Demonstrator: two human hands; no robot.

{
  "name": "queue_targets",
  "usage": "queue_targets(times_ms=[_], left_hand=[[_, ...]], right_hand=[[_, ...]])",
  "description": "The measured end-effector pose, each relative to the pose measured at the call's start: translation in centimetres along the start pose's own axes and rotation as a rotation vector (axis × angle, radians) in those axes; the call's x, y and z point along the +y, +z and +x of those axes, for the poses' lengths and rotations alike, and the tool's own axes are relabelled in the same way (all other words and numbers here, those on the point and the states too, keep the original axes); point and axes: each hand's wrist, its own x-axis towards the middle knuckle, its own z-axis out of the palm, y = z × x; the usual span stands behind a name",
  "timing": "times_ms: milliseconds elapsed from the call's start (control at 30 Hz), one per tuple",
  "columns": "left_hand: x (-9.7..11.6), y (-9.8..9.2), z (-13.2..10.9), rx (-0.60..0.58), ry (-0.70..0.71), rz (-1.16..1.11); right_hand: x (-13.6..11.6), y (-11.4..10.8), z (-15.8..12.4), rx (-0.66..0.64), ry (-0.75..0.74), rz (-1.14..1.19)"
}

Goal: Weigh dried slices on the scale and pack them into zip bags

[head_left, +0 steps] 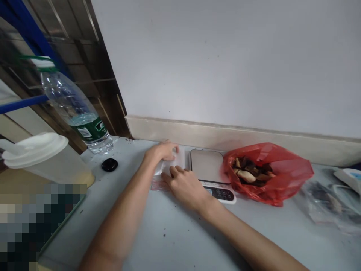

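Observation:
A small stack of clear plastic bags [177, 161] lies flat on the grey table [180, 241], just left of a digital scale [207, 165]. My left hand [162, 150] rests on the far end of the bags, its fingers curled over their top edge. My right hand [184, 185] presses down on the near end with its fingers bent, a fingertip on the plastic. To the right of the scale, a red plastic bag [282, 173] stands open, showing dark and pale dried pieces [249, 174].
A clear water bottle [76, 109] leans at the back left beside a small black object [109, 164] and a white lidded container [36, 150]. Clear packets [327, 203] and a white device [348, 177] lie at the right. A wall runs behind the table.

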Motion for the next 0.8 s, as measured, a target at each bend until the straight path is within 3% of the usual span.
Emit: queue_targets(times_ms=[133,233,300,433,533,667,800], left_hand=[[0.0,0.6,0.0,0.028,-0.020,0.035],[-0.1,0.0,-0.4,0.015,0.007,0.044],[0.1,-0.6,-0.7,0.002,0.036,0.045],[1.9,-2.0,-1.6,0.039,0.142,0.022],[4.4,-2.6,-2.6,0.185,0.353,-0.098],[8.0,-2.4,-3.9,0.239,0.591,-0.214],[10.7,-1.9,-4.2,0.189,0.653,-0.200]], right_hand=[[0.3,-0.8,-0.8,-0.017,-0.003,0.083],[2.3,-3.0,-2.7,-0.071,-0.108,0.306],[4.4,-5.0,-4.9,-0.001,-0.142,0.451],[9.2,-8.8,-10.5,0.289,0.093,0.555],[12.9,-10.0,-14.9,0.468,0.361,0.547],[18.0,-9.2,-19.9,0.534,0.756,0.523],[21.9,-6.2,-23.5,0.433,1.038,0.603]])
